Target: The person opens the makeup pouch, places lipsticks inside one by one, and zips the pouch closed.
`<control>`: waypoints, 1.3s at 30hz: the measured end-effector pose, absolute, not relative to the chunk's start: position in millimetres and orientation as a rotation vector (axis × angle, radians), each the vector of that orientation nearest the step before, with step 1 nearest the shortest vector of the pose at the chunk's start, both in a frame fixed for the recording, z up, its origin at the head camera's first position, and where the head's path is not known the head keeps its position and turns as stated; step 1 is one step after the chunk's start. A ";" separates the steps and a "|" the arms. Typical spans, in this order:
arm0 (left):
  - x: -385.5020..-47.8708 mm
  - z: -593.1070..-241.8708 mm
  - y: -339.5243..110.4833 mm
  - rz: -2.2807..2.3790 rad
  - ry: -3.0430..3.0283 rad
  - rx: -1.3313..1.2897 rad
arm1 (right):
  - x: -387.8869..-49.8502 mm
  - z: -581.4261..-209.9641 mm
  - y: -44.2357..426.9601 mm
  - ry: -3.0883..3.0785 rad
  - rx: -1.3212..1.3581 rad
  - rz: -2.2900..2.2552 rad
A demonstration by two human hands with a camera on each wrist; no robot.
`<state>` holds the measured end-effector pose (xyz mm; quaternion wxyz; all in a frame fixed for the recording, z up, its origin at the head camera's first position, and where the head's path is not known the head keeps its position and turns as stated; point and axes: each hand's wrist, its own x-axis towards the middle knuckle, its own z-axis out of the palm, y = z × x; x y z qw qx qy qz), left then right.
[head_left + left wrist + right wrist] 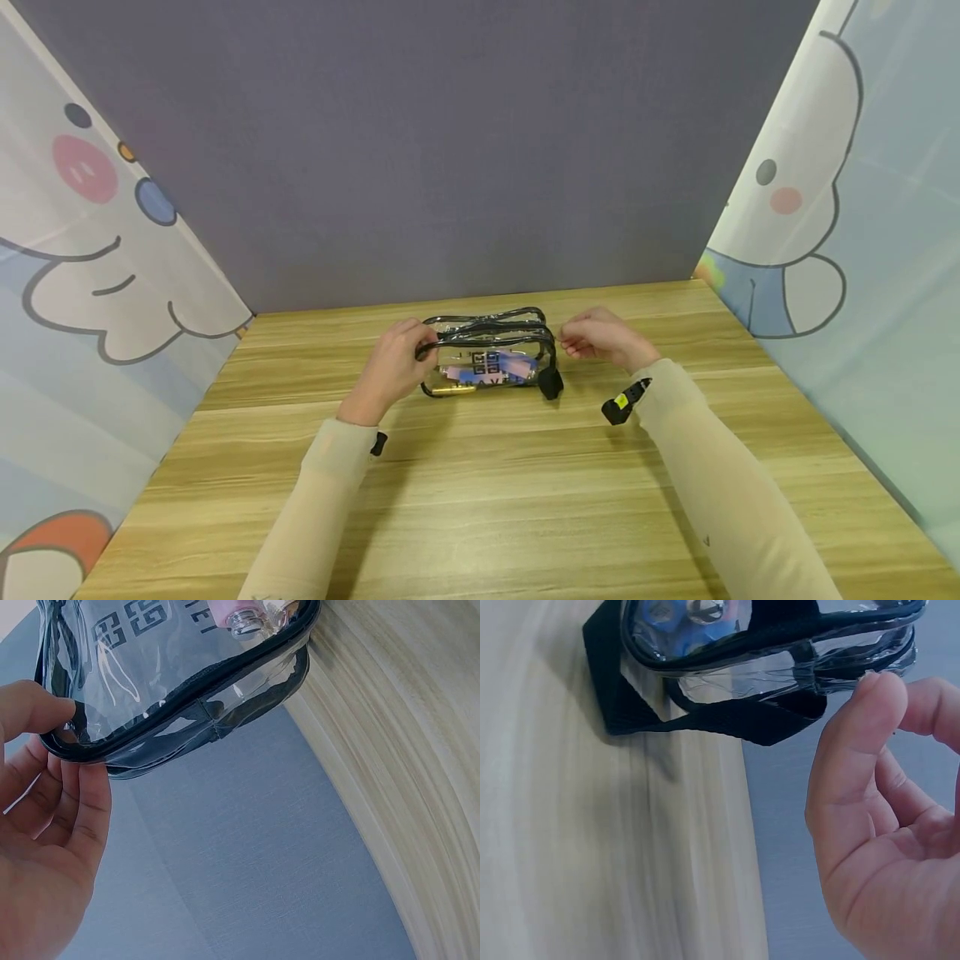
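Observation:
A clear zip pouch (pixel 487 354) with black piping stands on the table, printed with a dark logo and lettering. My left hand (pixel 397 358) pinches its upper left corner, thumb on one face and fingers on the other, as the left wrist view shows. Inside lie a pink bottle (pixel 238 615) with a silvery neck, bluish items (pixel 667 619) and a gold-coloured stick (pixel 454 389). A black strap (pixel 727 720) loops from the right end. My right hand (pixel 603 337) is bent beside that end, thumb tip near the edge; whether it pinches anything is unclear.
The pouch is near the back of the wood-grain table (pixel 480 500), before a grey panel (pixel 480 150). Cartoon-printed curtains (pixel 135 250) hang on both sides. A black device with a yellow patch (pixel 621 403) is at the right wrist.

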<state>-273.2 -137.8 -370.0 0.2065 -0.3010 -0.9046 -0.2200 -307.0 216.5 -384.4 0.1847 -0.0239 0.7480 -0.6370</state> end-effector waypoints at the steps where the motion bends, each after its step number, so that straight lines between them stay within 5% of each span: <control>1: -273.1 -370.0 -137.8 -0.613 -2.518 -0.838 | -307.1 -385.5 216.4 2.105 -0.064 -1.798; 39: -273.4 -373.7 -124.1 -0.603 -2.430 -0.882 | -295.6 -396.2 223.8 2.176 -0.009 -1.824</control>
